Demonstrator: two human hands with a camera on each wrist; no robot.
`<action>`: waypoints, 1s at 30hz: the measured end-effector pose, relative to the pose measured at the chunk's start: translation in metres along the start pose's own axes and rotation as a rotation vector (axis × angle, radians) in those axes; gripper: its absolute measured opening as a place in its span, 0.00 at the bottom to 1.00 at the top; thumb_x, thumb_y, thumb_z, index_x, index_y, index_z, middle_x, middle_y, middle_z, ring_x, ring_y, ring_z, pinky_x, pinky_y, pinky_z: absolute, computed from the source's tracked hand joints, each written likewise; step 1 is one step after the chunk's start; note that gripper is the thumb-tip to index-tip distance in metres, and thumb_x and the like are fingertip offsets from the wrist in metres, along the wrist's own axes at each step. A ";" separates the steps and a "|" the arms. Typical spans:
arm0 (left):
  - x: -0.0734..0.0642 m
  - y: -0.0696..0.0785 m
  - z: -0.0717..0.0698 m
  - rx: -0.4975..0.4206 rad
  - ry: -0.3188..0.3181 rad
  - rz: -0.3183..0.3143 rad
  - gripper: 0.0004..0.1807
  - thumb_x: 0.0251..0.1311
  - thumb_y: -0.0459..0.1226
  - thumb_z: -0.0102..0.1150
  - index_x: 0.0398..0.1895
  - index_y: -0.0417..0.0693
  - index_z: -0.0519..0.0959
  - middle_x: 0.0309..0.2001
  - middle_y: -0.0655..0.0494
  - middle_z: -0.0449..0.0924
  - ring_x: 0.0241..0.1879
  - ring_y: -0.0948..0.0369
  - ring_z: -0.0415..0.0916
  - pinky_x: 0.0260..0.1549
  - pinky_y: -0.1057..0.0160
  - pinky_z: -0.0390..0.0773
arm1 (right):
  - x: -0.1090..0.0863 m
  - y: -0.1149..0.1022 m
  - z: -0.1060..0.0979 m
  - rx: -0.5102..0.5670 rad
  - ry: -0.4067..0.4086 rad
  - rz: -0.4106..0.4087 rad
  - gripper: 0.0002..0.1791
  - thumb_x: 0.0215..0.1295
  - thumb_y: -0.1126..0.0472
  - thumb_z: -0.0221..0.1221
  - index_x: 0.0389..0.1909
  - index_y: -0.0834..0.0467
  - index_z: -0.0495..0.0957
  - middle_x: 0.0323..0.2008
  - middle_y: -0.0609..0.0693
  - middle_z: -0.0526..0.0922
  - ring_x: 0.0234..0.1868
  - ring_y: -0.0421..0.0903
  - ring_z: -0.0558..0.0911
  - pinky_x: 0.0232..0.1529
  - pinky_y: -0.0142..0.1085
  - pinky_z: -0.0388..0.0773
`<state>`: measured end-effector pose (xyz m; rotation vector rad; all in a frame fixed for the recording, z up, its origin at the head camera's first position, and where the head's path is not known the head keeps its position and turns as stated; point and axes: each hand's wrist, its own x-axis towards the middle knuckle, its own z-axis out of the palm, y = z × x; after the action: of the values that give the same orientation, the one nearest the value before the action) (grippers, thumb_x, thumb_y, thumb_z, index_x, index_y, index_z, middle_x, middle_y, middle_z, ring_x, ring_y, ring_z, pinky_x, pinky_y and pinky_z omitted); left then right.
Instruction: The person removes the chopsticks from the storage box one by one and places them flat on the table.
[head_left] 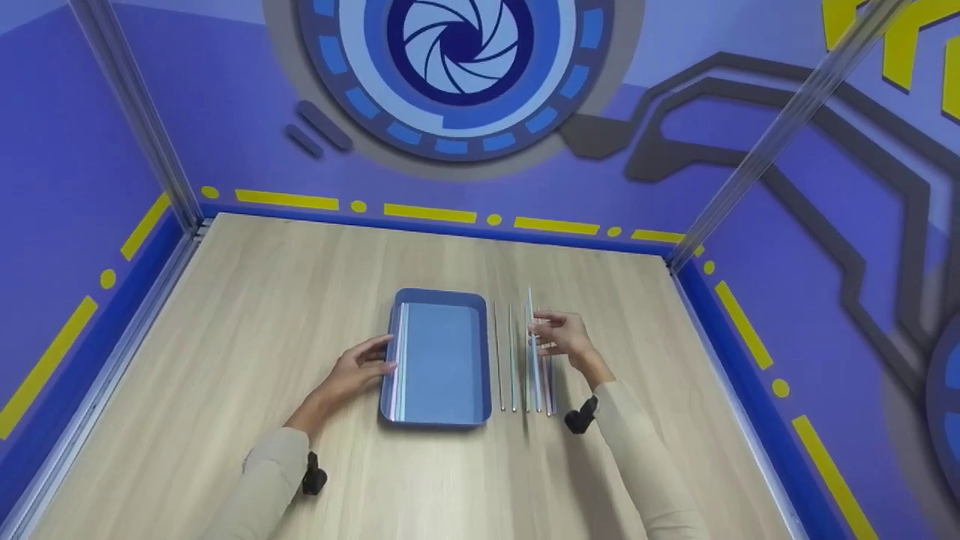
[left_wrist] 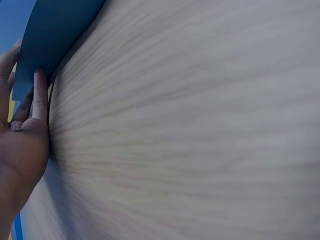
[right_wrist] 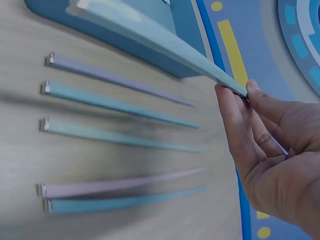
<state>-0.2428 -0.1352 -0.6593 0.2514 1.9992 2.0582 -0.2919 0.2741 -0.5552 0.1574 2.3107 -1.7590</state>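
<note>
My left hand [head_left: 358, 375] grips the left wall of a blue rectangular tray [head_left: 487, 360], the thumb over the rim and fingers against the outside. In the left wrist view, a fingertip lies against the tray's outer wall [left_wrist: 55, 40]. Inside, a few pastel chopsticks [head_left: 403, 360] lie along that left side. To the tray's right, my right hand [head_left: 566, 336] pinches a light blue chopstick [right_wrist: 165, 45] near one end, between thumb and fingers. It is held above the table, beside the tray. Below it, several loose chopsticks [right_wrist: 120, 102] with silvery ends lie roughly parallel.
The pale wooden table [head_left: 300, 285] is bounded by blue printed wall panels [head_left: 225, 135] at the back and sides. Metal posts [head_left: 780, 135] rise at the back corners. A black wrist camera [head_left: 581, 416] is worn on the right wrist.
</note>
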 end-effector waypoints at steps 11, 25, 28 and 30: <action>-0.001 -0.001 -0.002 -0.021 -0.008 0.008 0.36 0.67 0.32 0.65 0.76 0.39 0.63 0.67 0.29 0.68 0.65 0.43 0.71 0.54 0.69 0.81 | 0.002 0.024 -0.035 -0.022 0.104 0.050 0.24 0.69 0.67 0.64 0.64 0.68 0.76 0.37 0.53 0.90 0.33 0.44 0.89 0.34 0.37 0.89; -0.002 -0.003 0.000 -0.031 -0.034 0.014 0.36 0.68 0.32 0.63 0.77 0.38 0.61 0.68 0.29 0.67 0.66 0.41 0.69 0.54 0.69 0.81 | -0.001 0.061 -0.057 -0.109 0.192 0.059 0.25 0.70 0.66 0.63 0.65 0.68 0.75 0.48 0.68 0.86 0.37 0.49 0.90 0.31 0.34 0.88; -0.001 -0.003 0.001 -0.031 -0.026 0.024 0.36 0.68 0.32 0.63 0.77 0.38 0.62 0.68 0.29 0.67 0.66 0.40 0.68 0.55 0.70 0.81 | 0.001 0.069 -0.059 -0.113 0.191 0.054 0.25 0.69 0.65 0.64 0.65 0.67 0.76 0.47 0.67 0.86 0.37 0.50 0.89 0.31 0.33 0.87; -0.001 -0.003 0.001 -0.024 -0.021 0.031 0.36 0.68 0.32 0.63 0.76 0.37 0.62 0.67 0.29 0.68 0.65 0.41 0.70 0.54 0.70 0.81 | 0.002 0.074 -0.059 -0.108 0.195 0.054 0.24 0.69 0.65 0.65 0.64 0.66 0.77 0.47 0.66 0.87 0.37 0.49 0.88 0.32 0.32 0.86</action>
<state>-0.2413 -0.1342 -0.6626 0.3002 1.9696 2.0882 -0.2847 0.3510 -0.6103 0.3848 2.5043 -1.6544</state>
